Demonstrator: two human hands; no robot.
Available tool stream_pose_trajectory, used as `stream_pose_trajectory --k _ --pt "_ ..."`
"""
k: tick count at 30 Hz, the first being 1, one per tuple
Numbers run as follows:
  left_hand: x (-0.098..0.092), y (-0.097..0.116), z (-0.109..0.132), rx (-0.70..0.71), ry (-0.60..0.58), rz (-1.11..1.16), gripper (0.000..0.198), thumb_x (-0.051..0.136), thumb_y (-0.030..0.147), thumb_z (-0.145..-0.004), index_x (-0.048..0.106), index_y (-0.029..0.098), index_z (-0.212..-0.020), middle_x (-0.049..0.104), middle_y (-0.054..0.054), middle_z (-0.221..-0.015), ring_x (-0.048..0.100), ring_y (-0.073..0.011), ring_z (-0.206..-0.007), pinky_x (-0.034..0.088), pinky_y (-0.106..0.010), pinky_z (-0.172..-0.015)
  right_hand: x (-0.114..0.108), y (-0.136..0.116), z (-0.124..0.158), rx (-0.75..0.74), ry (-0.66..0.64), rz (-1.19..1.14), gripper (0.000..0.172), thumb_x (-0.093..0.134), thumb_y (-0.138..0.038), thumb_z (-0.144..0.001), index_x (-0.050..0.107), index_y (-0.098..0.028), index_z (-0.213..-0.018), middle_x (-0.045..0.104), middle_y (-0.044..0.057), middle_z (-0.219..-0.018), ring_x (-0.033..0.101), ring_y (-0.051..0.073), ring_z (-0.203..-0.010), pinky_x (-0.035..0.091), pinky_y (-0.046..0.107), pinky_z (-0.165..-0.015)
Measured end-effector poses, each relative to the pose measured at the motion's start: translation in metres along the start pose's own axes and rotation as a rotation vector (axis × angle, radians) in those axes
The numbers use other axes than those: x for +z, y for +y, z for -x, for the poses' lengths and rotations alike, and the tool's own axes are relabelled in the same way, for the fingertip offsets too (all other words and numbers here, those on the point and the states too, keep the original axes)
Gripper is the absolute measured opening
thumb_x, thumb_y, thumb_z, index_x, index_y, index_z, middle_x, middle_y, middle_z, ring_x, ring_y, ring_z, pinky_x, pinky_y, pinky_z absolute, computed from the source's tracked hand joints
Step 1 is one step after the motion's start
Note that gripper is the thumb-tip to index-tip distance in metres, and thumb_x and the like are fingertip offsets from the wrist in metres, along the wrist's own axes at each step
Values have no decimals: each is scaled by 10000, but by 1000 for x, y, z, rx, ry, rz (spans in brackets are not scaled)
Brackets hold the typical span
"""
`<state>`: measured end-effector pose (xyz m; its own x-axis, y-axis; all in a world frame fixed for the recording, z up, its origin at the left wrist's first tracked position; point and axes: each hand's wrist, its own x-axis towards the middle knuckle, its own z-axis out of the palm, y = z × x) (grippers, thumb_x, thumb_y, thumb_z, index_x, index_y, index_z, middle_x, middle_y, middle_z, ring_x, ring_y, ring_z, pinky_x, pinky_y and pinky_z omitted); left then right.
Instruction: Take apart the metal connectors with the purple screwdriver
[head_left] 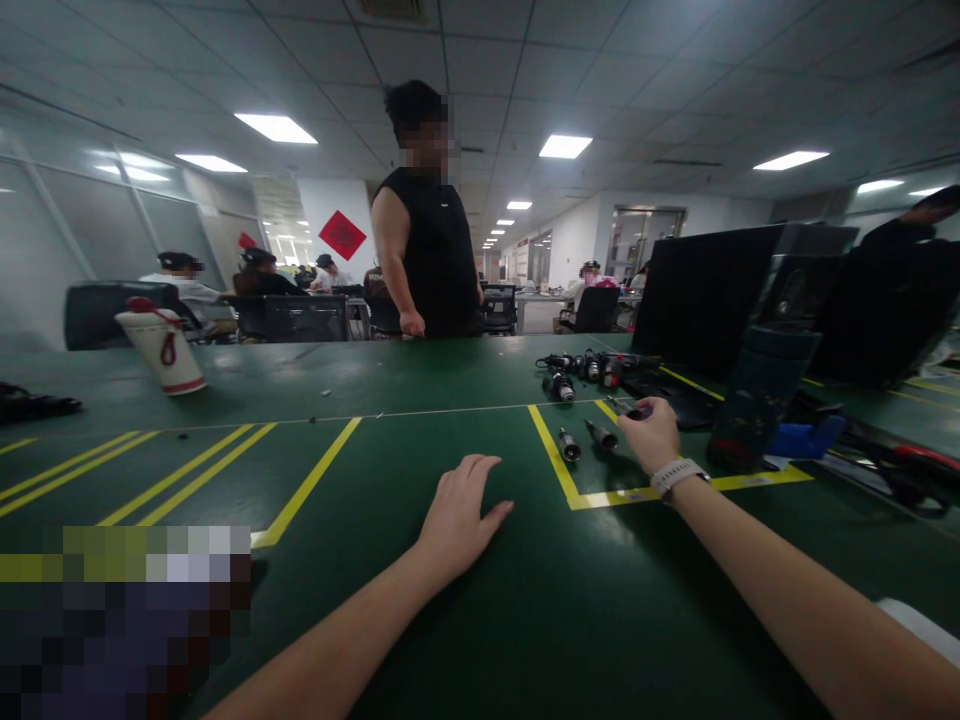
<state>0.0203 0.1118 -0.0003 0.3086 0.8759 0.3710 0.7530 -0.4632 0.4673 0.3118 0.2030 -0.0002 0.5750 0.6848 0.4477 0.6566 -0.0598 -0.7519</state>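
Observation:
My left hand [460, 517] rests over the green table [420, 640], its fingers apart and nothing in them. My right hand [654, 436], with a pale watch band at the wrist, pinches a small slim metal piece [621, 407]; the fingers cover most of it, so its kind cannot be made out. Just left of that hand lie two dark, cylindrical metal pieces, one with a narrow tip [601, 435] and another with a round end [570, 446]. Both lie inside a yellow-taped rectangle [553, 462].
Behind the rectangle sit several corded metal-ended tools [560, 386]. A dark bottle [765, 400] stands right of my right hand, with a black computer case [701, 295] behind. A white cup [163, 350] is far left. A person in black [439, 250] stands across the table.

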Motion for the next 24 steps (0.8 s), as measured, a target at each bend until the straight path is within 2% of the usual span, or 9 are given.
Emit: stream_pose_trajectory --k 4,10,16,19,21,24 --pt "2 0 0 -17 -11 14 444 550 326 -768 499 225 -1198 561 -95 -1164 505 -297 -1085 433 -444 -838 -2 19 -9 36 -70 145 308 606 -241 -613 556 -152 -904 562 128 -928 573 245 -765 435 337 -650" --pt "-1 4 0 -12 -53 -11 428 540 316 -769 522 216 -1184 581 -99 -1143 525 -294 -1051 436 -441 -834 1 25 -6 -38 -142 250 297 593 -192 -628 581 -150 -921 583 140 -970 593 263 -808 431 334 -653" --pt "-3 8 2 32 -64 -34 407 554 294 -759 544 223 -1160 594 -95 -1140 535 -287 -1048 419 -442 -860 1 30 -8 -98 -121 253 280 630 -239 -628 585 -133 -884 603 135 -871 582 268 -804 436 344 -689" --pt "-2 9 2 51 -65 -36 403 555 286 -760 545 219 -1158 597 -95 -1141 533 -282 -1057 406 -442 -879 -3 23 -6 -156 -22 217 257 541 -251 -726 545 -118 -946 569 159 -929 544 282 -878 421 384 -756" --pt "-2 9 2 56 -67 -36 405 553 285 -762 542 224 -1162 596 -96 -1145 533 -285 -1060 407 -446 -877 -6 13 1 -246 36 181 228 415 -226 -816 510 -119 -993 536 165 -982 506 281 -949 394 406 -815" --pt "-2 8 2 58 -80 -56 408 536 292 -773 533 228 -1176 589 -99 -1159 533 -289 -1062 415 -452 -871 -4 -9 20 -450 -4 128 213 338 -218 -872 502 -148 -987 533 141 -975 495 260 -953 387 389 -843"
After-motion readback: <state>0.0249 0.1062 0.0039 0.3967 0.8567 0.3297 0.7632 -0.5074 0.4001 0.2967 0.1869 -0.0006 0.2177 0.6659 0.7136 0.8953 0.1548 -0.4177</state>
